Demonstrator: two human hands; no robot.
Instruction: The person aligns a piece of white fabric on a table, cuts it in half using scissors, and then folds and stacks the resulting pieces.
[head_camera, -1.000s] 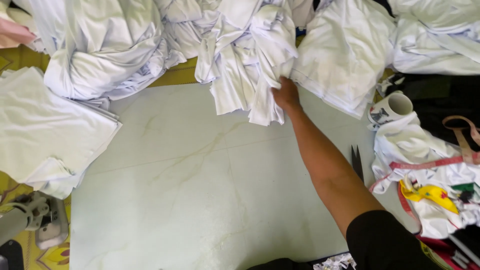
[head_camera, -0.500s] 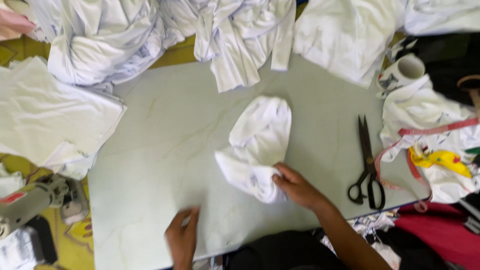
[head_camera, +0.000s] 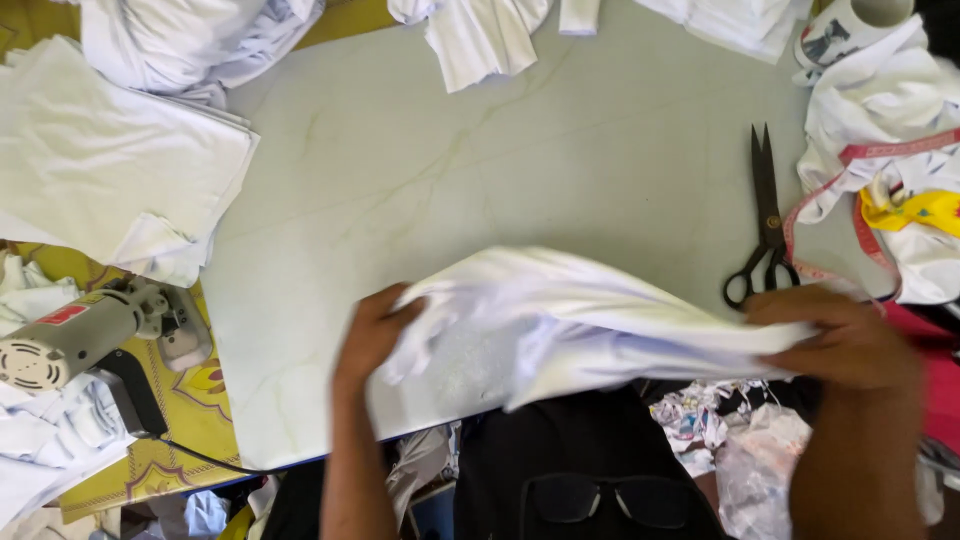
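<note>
Head view: two hands, left (head_camera: 372, 335) and right (head_camera: 850, 340), each grip around one white cloth (head_camera: 580, 325).

Bright even daylight, soft shadows; motion blur on white cloth (head_camera: 590, 320); edges slightly stretched

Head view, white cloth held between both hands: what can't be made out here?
- White cloth: motion-blurred; its kind and shape are unclear.
- Left hand: its fingers are tucked under the cloth, so the grip is hidden.
- Right hand: blurred, fingers closed on the cloth's end.
- Black scissors: one handle loop partly behind the right hand.
- Fabric piles: cut off by the frame edges.
- Table: near edge hidden by the cloth.
</note>
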